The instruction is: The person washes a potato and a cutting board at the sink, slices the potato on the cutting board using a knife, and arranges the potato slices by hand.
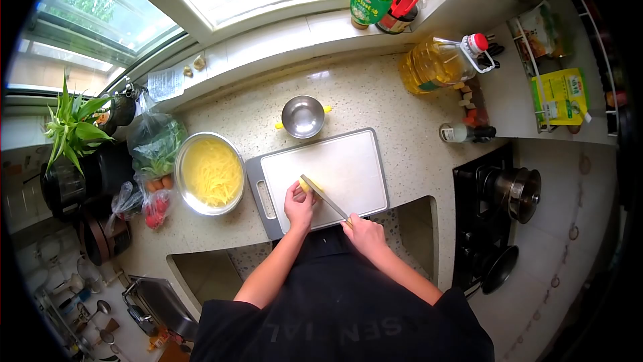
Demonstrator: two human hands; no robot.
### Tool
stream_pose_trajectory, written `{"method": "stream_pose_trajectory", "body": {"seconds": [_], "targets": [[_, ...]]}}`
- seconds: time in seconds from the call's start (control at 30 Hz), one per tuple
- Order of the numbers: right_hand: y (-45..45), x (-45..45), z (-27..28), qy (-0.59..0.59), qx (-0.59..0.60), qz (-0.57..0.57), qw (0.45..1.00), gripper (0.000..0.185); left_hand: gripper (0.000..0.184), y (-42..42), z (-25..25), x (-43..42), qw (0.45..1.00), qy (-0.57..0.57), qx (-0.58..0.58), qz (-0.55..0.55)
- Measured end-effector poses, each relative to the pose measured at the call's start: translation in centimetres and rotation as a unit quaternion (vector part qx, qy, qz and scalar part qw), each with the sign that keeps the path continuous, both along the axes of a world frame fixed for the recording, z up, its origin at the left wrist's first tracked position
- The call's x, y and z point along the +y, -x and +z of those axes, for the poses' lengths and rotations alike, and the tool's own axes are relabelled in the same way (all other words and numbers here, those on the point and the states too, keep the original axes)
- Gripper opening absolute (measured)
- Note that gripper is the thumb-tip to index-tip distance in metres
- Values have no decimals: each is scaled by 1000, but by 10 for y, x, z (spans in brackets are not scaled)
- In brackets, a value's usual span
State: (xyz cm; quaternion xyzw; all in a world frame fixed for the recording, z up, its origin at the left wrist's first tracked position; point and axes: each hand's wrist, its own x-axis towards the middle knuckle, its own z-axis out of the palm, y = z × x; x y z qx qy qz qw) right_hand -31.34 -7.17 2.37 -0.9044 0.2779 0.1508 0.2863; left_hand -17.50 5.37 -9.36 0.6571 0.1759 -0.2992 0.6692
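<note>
One knife [328,202] at one yellow piece [306,186].
My left grip [299,209] pinches the yellow piece, which sits at its fingertips over the cutting board [355,168]; my right grip [366,234] is closed round the knife's handle.

red-capped oil jug [429,67] | green plant [74,124] near window [100,10] | pot [514,194] on stove [465,191] | yellow packet [566,97] in rack [523,39]

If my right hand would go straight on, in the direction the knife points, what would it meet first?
Probably the yellow piece at the far end of the knife, with your left hand close beside it. The blade's height is unclear.
</note>
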Motion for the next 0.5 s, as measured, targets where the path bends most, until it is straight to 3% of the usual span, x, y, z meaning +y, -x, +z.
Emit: {"method": "stream_pose_trajectory", "body": {"seconds": [0.5], "targets": [[-14,2,-31,-6,-54,6,999,34,47,3,0,3,1000,13,4,3]]}}
